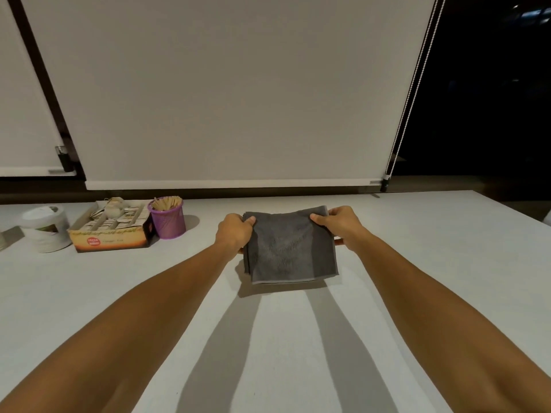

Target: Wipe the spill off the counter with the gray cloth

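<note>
Folded cloth [290,245] held mid-counter [417,263], just above the surface. Left hand [234,231] and right hand [340,226] each pinch a far corner, fingers closed on it.

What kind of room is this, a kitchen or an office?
Probably a pantry or break-room counter: an open box of sachets, a purple cup of wooden stirrers and a white tub sit below roller blinds.

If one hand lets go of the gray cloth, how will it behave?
Probably floppy: the gray cloth, folded in layers, hangs from the left hand and right hand. The freed side would likely droop and unfold. It seems light.
</note>
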Demonstrator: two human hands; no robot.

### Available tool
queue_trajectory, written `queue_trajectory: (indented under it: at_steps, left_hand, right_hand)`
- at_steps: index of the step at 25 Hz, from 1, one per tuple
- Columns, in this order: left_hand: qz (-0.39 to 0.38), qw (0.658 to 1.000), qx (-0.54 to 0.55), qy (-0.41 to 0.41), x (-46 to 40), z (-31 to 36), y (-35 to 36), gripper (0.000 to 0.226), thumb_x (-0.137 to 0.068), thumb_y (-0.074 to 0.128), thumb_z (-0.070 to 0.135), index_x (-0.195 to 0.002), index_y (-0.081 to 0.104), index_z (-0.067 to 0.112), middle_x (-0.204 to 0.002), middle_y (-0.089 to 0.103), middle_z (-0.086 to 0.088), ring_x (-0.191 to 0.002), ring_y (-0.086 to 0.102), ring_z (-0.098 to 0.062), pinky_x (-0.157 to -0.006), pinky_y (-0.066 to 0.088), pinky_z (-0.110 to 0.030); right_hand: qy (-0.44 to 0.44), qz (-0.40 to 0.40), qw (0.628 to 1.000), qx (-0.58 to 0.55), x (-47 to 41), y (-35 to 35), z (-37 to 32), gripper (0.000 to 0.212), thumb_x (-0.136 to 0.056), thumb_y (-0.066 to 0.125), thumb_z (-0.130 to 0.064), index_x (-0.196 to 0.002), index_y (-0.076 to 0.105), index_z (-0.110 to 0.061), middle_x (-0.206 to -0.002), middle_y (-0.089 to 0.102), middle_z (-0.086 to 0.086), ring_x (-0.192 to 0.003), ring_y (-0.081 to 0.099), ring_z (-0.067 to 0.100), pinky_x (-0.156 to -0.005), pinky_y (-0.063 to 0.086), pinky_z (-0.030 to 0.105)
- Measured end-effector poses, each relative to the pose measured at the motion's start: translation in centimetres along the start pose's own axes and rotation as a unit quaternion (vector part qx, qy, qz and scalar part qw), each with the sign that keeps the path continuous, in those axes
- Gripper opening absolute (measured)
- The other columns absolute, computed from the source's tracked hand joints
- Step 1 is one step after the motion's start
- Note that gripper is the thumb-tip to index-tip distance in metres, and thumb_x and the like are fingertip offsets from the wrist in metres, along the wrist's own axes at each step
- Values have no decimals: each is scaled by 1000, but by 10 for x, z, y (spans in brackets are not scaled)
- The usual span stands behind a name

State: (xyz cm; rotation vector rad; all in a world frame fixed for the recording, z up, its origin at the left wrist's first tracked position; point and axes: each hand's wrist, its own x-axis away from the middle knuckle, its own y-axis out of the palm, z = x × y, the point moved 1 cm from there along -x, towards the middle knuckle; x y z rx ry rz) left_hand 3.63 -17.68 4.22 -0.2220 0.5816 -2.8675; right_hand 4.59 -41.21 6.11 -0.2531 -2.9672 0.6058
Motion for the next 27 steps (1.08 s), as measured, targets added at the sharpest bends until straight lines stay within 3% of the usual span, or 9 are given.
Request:
queue_trajectory:
  at_steps: [5,8,12,15,18,24,27]
  left_hand:
    - [0,998,-55,13,-34,-9,23,39,-97,49,35,-125,53,7,-118,62,-17,-102,62,-36,-85,57,-45]
    - [-5,998,-67,20,-53,-11,34,39,-96,52,35,-121,56,6,-114,64,-17,-99,64,-35,-88,57,-44]
    - [13,997,-70,17,-76,-7,43,36,-93,59,30,-117,57,4,-109,64,-15,-97,64,-33,-90,56,-42]
    - [1,995,-102,4,-94,-5,40,14,-93,60,18,-87,51,9,-84,52,-7,-76,55,-23,-70,51,-29]
    - [9,992,-126,-8,-104,-7,25,36,-93,59,12,-65,37,18,-70,40,0,-59,38,-12,-55,34,-21]
    - [-3,982,-188,27,-78,1,-3,31,-93,58,16,-66,43,16,-67,38,2,-58,37,-12,-57,37,-23]
    - [5,974,-207,89,-51,17,-14,12,-93,57,17,-93,60,6,-85,54,-7,-73,52,-18,-76,46,-30]
  right_hand:
    - [-6,29,999,44,-40,4,14,32,-91,74,-35,-109,58,-15,-111,67,8,-98,65,29,-80,55,43]
    - [0,43,996,80,-62,8,27,41,-91,74,-37,-119,61,-10,-112,67,9,-96,65,29,-80,56,42]
    - [-13,77,991,113,-85,16,31,49,-92,72,-38,-128,61,-7,-121,68,14,-104,67,34,-92,58,47]
    - [-7,71,988,135,-96,19,28,57,-93,72,-35,-140,50,-10,-136,60,16,-117,62,37,-99,54,47]
    - [-8,52,977,206,-98,17,23,63,-95,70,-32,-147,42,-10,-146,52,16,-128,54,38,-104,47,43]
    - [-54,-68,968,235,-68,18,14,57,-95,71,-30,-145,46,-15,-146,52,13,-128,55,34,-103,47,38]
    - [-92,-72,961,251,-44,21,0,59,-95,70,-32,-146,44,-17,-148,51,13,-129,54,33,-104,47,38]
